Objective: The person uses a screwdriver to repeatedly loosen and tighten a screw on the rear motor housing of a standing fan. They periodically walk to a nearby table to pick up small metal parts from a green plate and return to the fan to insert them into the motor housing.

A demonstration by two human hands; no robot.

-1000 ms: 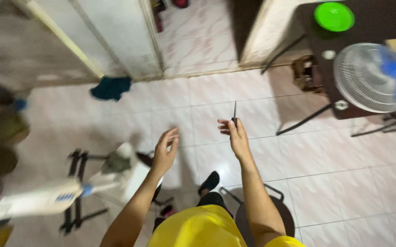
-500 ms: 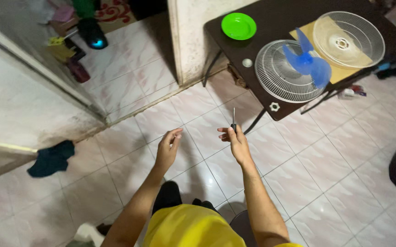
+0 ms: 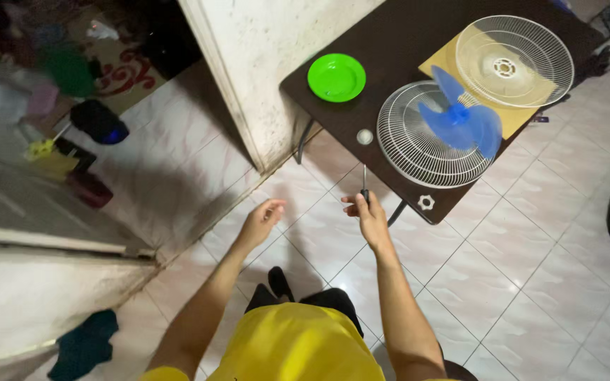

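My right hand grips a thin screwdriver whose shaft points up toward the near edge of a dark table. My left hand hovers beside it over the tiled floor, fingers loosely curled and holding nothing. On the table lie a round wire fan guard with a blue fan blade resting on it, and a second wire guard on a yellow sheet. A small white cap and a white ring nut sit near the table's edge.
A green plastic plate sits at the table's left end. A white wall corner stands left of the table. Shoes and small items crowd a doorway at left. A dark cloth lies on the floor at lower left.
The view has swung toward the table, which is now closer and more central. Both hands stay raised in front of me, the right still holding the screwdriver.
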